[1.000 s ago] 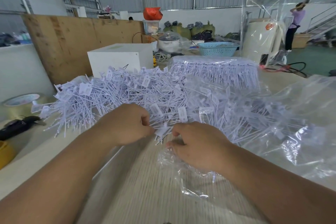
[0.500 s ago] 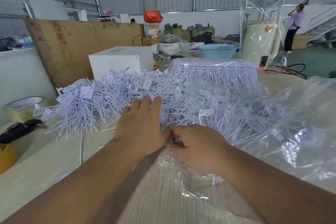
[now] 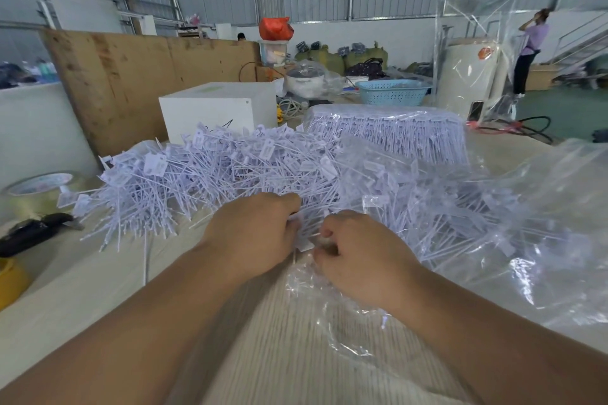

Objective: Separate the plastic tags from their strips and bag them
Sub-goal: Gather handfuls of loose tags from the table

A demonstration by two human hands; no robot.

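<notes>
- The left hand [image 3: 255,233] is in the middle of the view, at the near edge of a big pile of white tags [image 3: 210,181]. Its fingers are curled and squeeze a few tags at the pile's edge.
- The right hand [image 3: 365,256] is just beside the left hand, at its 3 o'clock. Its fingers are curled too, and they pinch the rim of a clear bag [image 3: 316,289] together with some tags.
- The two hands almost touch. A small white tag [image 3: 304,242] shows in the gap between them.
- The pile of white tags lies on the pale surface [image 3: 82,299] and runs from 9 o'clock to 12 o'clock of the hands.
- More tags [image 3: 444,217] sit inside clear plastic at 2 o'clock of the hands.
- A neat bundle of tag strips [image 3: 391,135], wrapped in clear plastic, lies behind the pile at 1 o'clock.
- A white box [image 3: 217,112] stands behind the pile at 11 o'clock.
- A roll of clear tape [image 3: 36,191] sits at the left edge, at 9 o'clock of the pile. A black tool [image 3: 33,233] lies just in front of it.
- A bit of a yellow thing [image 3: 10,279] shows at the far left.
- A blue basket [image 3: 393,92] sits far back at 1 o'clock.
- A person in a purple top [image 3: 531,49] stands far off at 2 o'clock.
</notes>
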